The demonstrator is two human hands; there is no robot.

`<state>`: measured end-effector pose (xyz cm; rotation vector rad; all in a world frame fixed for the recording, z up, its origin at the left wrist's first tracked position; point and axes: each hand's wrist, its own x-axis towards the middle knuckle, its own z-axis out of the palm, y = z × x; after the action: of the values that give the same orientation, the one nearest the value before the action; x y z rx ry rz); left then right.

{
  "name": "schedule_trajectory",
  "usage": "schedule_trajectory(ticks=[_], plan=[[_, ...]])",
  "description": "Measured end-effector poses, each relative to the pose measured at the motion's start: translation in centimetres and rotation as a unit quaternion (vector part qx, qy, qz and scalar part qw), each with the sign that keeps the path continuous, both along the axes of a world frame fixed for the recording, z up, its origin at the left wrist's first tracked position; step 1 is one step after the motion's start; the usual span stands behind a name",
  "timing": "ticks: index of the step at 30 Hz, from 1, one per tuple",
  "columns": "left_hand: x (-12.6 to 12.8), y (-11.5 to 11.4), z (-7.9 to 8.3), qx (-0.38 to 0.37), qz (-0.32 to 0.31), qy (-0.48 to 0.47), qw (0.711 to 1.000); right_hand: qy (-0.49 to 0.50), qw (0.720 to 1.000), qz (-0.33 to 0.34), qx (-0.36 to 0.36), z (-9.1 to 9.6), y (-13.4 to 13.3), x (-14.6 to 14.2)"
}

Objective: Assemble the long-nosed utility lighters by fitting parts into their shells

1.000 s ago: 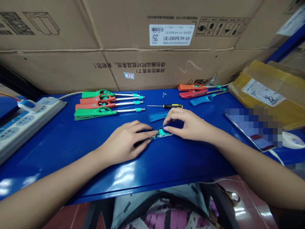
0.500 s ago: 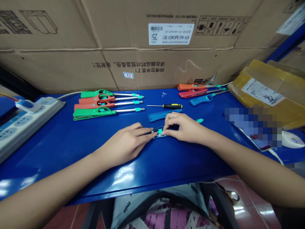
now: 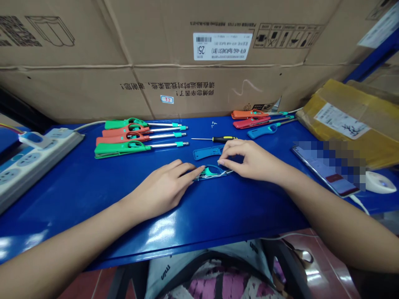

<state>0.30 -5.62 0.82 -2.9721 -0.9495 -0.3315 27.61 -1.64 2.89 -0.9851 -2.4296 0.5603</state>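
An opened blue lighter half (image 3: 215,171) lies on the blue table with its green trigger and a white wire exposed. My left hand (image 3: 170,182) holds its left end, index finger on top; the thumb is hidden. My right hand (image 3: 249,160) is just above the lighter's right part, thumb and index finger pinched on a tiny piece too small to name. Behind the lighter is the loose blue casing half (image 3: 207,152), partly covered by my right hand. Further back lies a screwdriver (image 3: 221,139) with a black and yellow handle.
Several green and orange-red lighters (image 3: 123,147) lie in a row at left. Orange, red and blue lighters (image 3: 252,123) lie at back right. A power strip (image 3: 40,153), phone (image 3: 330,174), white mouse-like device (image 3: 380,182), yellow package (image 3: 343,120) and tiny white bits (image 3: 213,124) surround them.
My right hand has lifted off the green trigger and moved slightly right and up, still pinched. More of the lighter's inside shows. My left hand keeps its place.
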Motion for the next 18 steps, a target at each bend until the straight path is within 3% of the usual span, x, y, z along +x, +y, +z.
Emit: schedule_trajectory(ticks=[7,15,18], plan=[[0.1,-0.3,0.8,-0.005,0.016,0.092,0.996,0.006,0.998,0.040,-0.055,-1.0,-0.1,-0.8],[0.2,-0.5,1.3,-0.009,0.014,0.116,0.993,0.009,0.994,0.040,-0.105,-1.6,-0.2,-1.3],[0.1,-0.5,1.1,0.011,0.012,0.124,0.992,0.024,0.995,0.032,-0.093,-1.5,-0.2,-1.1]])
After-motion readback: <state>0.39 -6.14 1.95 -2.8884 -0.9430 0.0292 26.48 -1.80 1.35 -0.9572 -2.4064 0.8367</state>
